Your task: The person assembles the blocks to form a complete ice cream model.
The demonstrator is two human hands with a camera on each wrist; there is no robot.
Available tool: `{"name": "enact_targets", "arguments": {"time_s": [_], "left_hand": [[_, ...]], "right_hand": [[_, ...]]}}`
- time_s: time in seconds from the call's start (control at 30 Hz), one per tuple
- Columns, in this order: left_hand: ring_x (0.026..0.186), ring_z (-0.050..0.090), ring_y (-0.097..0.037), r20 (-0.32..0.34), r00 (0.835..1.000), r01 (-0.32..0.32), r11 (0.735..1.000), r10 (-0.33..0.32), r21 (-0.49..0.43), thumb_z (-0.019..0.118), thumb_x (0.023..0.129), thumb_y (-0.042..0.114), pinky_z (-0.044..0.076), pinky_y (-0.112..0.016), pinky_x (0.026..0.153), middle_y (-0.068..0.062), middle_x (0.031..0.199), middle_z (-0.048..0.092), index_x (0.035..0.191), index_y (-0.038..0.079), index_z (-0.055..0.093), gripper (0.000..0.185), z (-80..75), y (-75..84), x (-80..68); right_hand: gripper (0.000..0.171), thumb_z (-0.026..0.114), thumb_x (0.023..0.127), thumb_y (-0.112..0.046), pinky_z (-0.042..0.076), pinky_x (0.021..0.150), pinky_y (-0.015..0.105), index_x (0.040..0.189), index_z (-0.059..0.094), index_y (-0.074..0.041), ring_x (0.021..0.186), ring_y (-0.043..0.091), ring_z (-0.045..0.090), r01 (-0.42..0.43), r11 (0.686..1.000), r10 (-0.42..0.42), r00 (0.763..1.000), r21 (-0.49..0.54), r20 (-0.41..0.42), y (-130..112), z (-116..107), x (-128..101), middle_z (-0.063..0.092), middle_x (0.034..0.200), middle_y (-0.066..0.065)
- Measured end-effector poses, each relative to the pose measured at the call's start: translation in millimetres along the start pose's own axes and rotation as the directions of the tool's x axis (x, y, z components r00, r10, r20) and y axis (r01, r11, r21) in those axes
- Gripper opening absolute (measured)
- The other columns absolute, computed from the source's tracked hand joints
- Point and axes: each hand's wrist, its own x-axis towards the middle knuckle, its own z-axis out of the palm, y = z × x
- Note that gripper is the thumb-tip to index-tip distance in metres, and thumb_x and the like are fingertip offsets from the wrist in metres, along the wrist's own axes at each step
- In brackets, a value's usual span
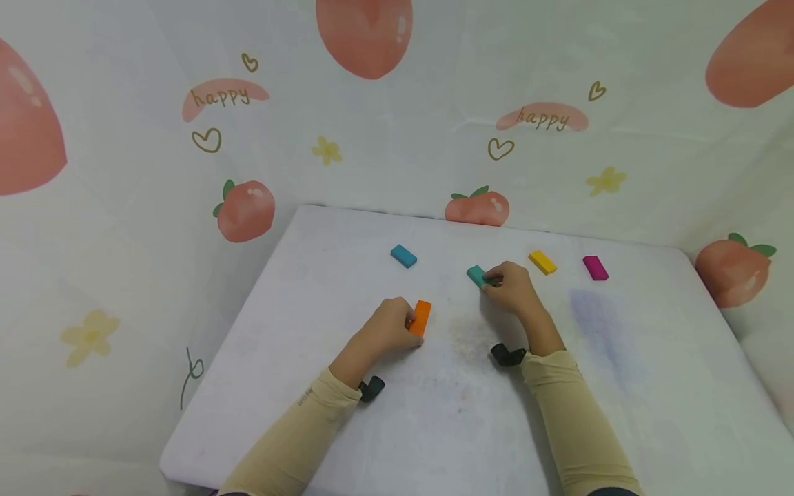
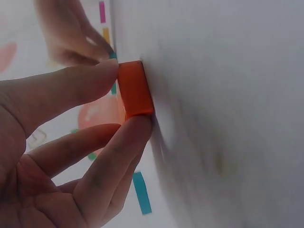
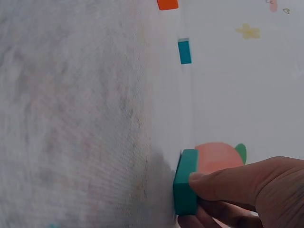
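Nearest the person, the left hand (image 1: 387, 331) pinches an orange block (image 1: 420, 317) between thumb and fingers on the white table (image 1: 651, 386). Slightly farther, the right hand (image 1: 515, 288) pinches a teal block (image 1: 476, 275). Both grasps look settled; lifting cleanly seems next. Beyond lie blue (image 1: 404, 255), yellow (image 1: 542, 262) and magenta (image 1: 595, 267) blocks.

Staged tabletop recording booth, white-covered table (image 1: 310, 386), strawberry-print "happy" cloth backdrop (image 1: 434, 124) draped on all sides

Right hand (image 3: 247, 190) cut off by right-wrist frame edge, its fingers hiding the teal block's (image 3: 186, 183) near side; tabletop (image 3: 71, 118) beside that block blurred.
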Motion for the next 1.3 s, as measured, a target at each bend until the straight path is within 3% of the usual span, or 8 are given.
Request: {"name": "enact_targets", "arguments": {"time_s": [0.23, 0.43, 0.7, 0.8, 0.87, 1.03, 1.1, 1.3], "left_hand": [[0.069, 0.051, -0.014, -0.007, 0.996, -0.091, 0.995, 0.092, 0.027, 0.091, 0.083, 0.014, 0.044, -0.024, 0.062, -0.004, 0.076, 0.058, 0.089, -0.004, 0.072, 0.027, 14.3, 11.0, -13.7], [0.062, 0.046, -0.013, -0.038, 0.992, -0.119, 0.991, 0.122, 0.065, 0.091, 0.082, 0.015, 0.038, -0.022, 0.054, 0.001, 0.065, 0.048, 0.074, 0.002, 0.065, 0.030, 19.7, 16.9, -18.1], [0.063, 0.049, -0.012, -0.041, 0.992, -0.114, 0.988, 0.118, 0.101, 0.092, 0.082, 0.020, 0.040, -0.020, 0.055, 0.002, 0.067, 0.053, 0.081, 0.002, 0.067, 0.031, 23.7, 21.2, -22.4], [0.060, 0.045, -0.011, -0.046, 0.990, -0.131, 0.985, 0.136, 0.113, 0.092, 0.083, 0.027, 0.035, -0.021, 0.053, 0.003, 0.064, 0.047, 0.078, 0.001, 0.068, 0.036, 18.8, 22.3, -22.7], [0.061, 0.047, -0.011, -0.060, 0.986, -0.145, 0.982, 0.154, 0.124, 0.091, 0.084, 0.031, 0.037, -0.022, 0.054, 0.002, 0.065, 0.052, 0.082, -0.001, 0.072, 0.037, 13.2, 25.2, -20.2], [0.087, 0.066, -0.018, -0.066, 0.968, -0.226, 0.954, 0.243, 0.195, 0.085, 0.092, 0.035, 0.059, -0.030, 0.079, -0.009, 0.101, 0.077, 0.113, -0.001, 0.078, 0.042, -1.9, 36.5, 3.0], [0.098, 0.069, -0.022, -0.056, 0.951, -0.286, 0.935, 0.304, 0.209, 0.081, 0.096, 0.032, 0.061, -0.035, 0.088, -0.013, 0.113, 0.076, 0.119, -0.001, 0.077, 0.041, -6.9, 40.5, 19.4], [0.109, 0.069, -0.028, 0.041, 0.885, -0.460, 0.857, 0.464, 0.233, 0.073, 0.101, 0.015, 0.059, -0.035, 0.097, -0.017, 0.124, 0.070, 0.128, -0.001, 0.073, 0.031, -12.8, 47.3, 71.8]], "right_hand": [[0.029, 0.071, 0.097, -0.009, 0.057, 0.103, 0.055, 0.122, 0.074, 0.007, 0.114, 0.040, 0.065, -0.007, 1.000, 0.006, 0.999, 0.021, 0.040, -6, 2, -5, 0.067, 0.121, 0.025], [0.028, 0.071, 0.097, -0.009, 0.057, 0.102, 0.054, 0.121, 0.075, 0.006, 0.110, 0.038, 0.064, 0.023, 1.000, -0.024, 0.998, 0.013, 0.059, -10, 4, -5, 0.068, 0.118, 0.023], [0.028, 0.072, 0.096, -0.009, 0.059, 0.100, 0.052, 0.120, 0.076, 0.006, 0.108, 0.036, 0.065, 0.032, 0.999, -0.032, 0.997, 0.000, 0.067, -10, 7, -8, 0.069, 0.117, 0.022], [0.029, 0.072, 0.096, -0.008, 0.059, 0.101, 0.053, 0.121, 0.075, 0.006, 0.109, 0.036, 0.066, 0.033, 0.999, -0.033, 0.997, -0.001, 0.066, -11, 9, -9, 0.069, 0.117, 0.022], [0.029, 0.072, 0.096, -0.008, 0.058, 0.102, 0.053, 0.121, 0.075, 0.007, 0.110, 0.037, 0.066, 0.036, 0.999, -0.036, 0.997, 0.001, 0.063, -11, 8, -10, 0.069, 0.118, 0.022], [0.028, 0.072, 0.096, -0.008, 0.057, 0.103, 0.054, 0.121, 0.075, 0.005, 0.110, 0.036, 0.065, 0.012, 1.000, -0.011, 0.999, 0.000, 0.052, -13, 5, -12, 0.070, 0.119, 0.021], [0.027, 0.073, 0.096, -0.008, 0.058, 0.102, 0.054, 0.119, 0.075, 0.005, 0.109, 0.036, 0.065, 0.011, 1.000, -0.011, 0.999, 0.006, 0.045, -13, 4, -12, 0.070, 0.118, 0.022], [0.023, 0.075, 0.094, -0.006, 0.061, 0.096, 0.051, 0.112, 0.076, 0.006, 0.102, 0.034, 0.067, 0.028, 0.999, -0.029, 0.999, 0.021, 0.046, -9, 6, -10, 0.072, 0.113, 0.022]]}}
